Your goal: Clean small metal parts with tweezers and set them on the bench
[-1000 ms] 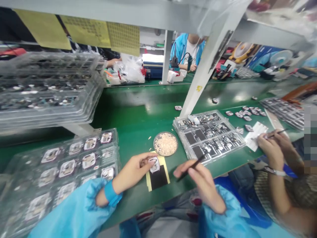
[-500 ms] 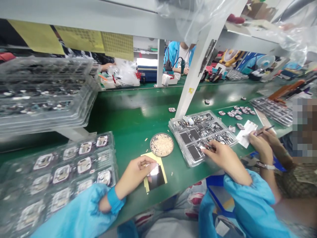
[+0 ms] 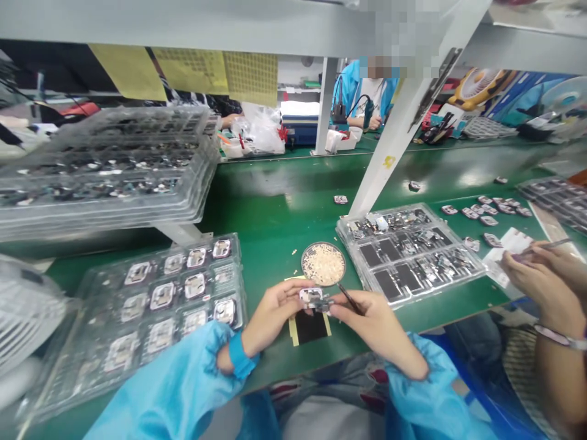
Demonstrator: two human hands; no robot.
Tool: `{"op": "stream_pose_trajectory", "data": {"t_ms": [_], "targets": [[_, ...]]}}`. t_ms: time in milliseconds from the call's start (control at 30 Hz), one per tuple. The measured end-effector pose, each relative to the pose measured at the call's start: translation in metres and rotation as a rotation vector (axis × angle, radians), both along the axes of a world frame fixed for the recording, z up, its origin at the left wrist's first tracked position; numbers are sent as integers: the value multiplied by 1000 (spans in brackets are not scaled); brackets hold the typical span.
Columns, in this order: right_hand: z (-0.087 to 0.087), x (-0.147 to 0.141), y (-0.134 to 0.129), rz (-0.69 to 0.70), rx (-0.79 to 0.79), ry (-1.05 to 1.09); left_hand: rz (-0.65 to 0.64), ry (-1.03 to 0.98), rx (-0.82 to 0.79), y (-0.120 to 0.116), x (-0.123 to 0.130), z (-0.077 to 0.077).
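Note:
Over a black pad with yellow edging (image 3: 312, 328), my left hand (image 3: 271, 311) pinches a small rounded-square watch case (image 3: 308, 296) by its left side. My right hand (image 3: 373, 315) is closed around a slim dark stick-like tool (image 3: 350, 299), possibly tweezers. At its fingertips is a small grey-black electronic part (image 3: 324, 304), right against the case's right edge. Whether the part is seated in the case I cannot tell. Just behind my hands stands a round dish (image 3: 323, 264) of tiny cream-coloured pieces.
To the right lies a compartment tray (image 3: 415, 253) of small electronic parts. A clear tray of watch cases (image 3: 162, 295) is at left, below stacked trays (image 3: 105, 171). A slanted post (image 3: 389, 146) rises behind. A co-worker's hands (image 3: 541, 269) work at far right; loose cases (image 3: 490, 238) lie nearby.
My right hand has come left from the parts tray to the watch case, bringing a small part. My left hand still holds the case, now raised a little. The view has turned left.

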State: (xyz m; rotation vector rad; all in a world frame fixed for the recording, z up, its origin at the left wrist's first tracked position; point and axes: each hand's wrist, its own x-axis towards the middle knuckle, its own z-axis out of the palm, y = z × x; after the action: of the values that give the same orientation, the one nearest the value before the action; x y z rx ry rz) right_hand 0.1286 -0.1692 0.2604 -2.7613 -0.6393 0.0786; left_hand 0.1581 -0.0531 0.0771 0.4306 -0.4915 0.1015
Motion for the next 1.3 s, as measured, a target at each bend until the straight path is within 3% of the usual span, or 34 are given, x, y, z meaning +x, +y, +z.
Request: {"op": "stream_pose_trajectory", "data": {"t_ms": [167,433,567,767,1067,1167,1300], "targets": [[-13,14,0,-44,19,81,56,-43,-22,-3,-4,-1],[-24,18,-4,-142,70,-39,225,-37,130,-8,-7,-3],[-28,19,-6,-135,97,-62,314,24,221,-14,-6,-2],[-32,23,-6,-114,111,-76,380,59,235,-19,-4,-3],[-34,25,-6,-105,117,-82,650,0,371,-10,-8,-5],[-36,25,-6,-114,147,-145,516,58,264,-12,-7,-5],[-42,25,-4,-50,243,-69,133,52,-38,-16,-3,-3]]}}
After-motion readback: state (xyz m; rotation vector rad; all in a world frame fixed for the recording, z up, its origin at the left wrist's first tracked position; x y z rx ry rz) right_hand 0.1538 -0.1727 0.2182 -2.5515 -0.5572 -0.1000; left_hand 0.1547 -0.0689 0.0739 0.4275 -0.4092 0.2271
